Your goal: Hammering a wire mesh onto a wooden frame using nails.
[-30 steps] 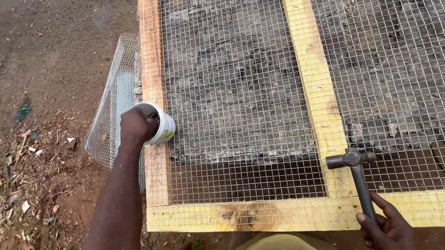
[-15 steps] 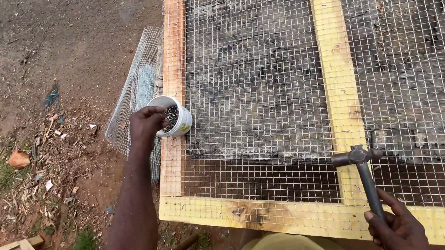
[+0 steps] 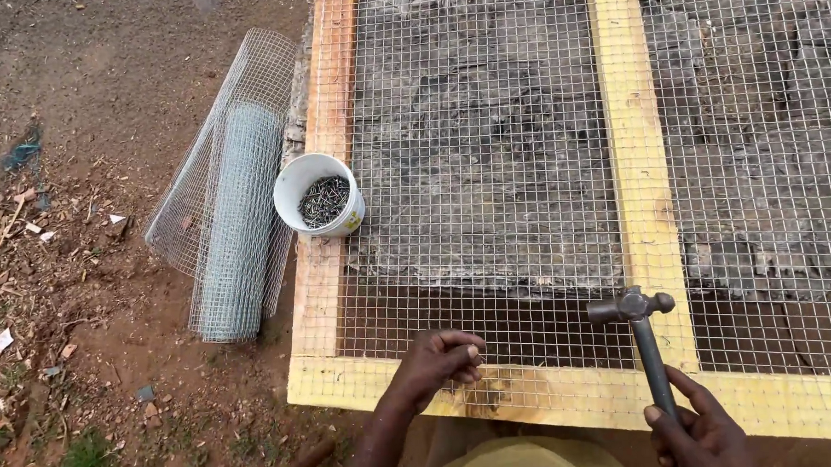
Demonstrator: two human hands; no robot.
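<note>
From the head view, a yellow wooden frame (image 3: 634, 161) covered with square-grid wire mesh (image 3: 477, 148) lies over rough grey stone, with a white round tub (image 3: 315, 196) of small dark nails standing on its left rail and a grey mesh roll (image 3: 235, 221) lying just beside it on the reddish dirt. The left hand (image 3: 436, 360) rests on the mesh at the frame's bottom rail, its fingers (image 3: 466, 351) curled narrow and pinched together, though what they pinch cannot be told. The right hand (image 3: 703, 431) is wrapped around the dark handle of a metal hammer (image 3: 642, 331), whose head sits over the mesh near the middle rail, well right of the left fingers.
</note>
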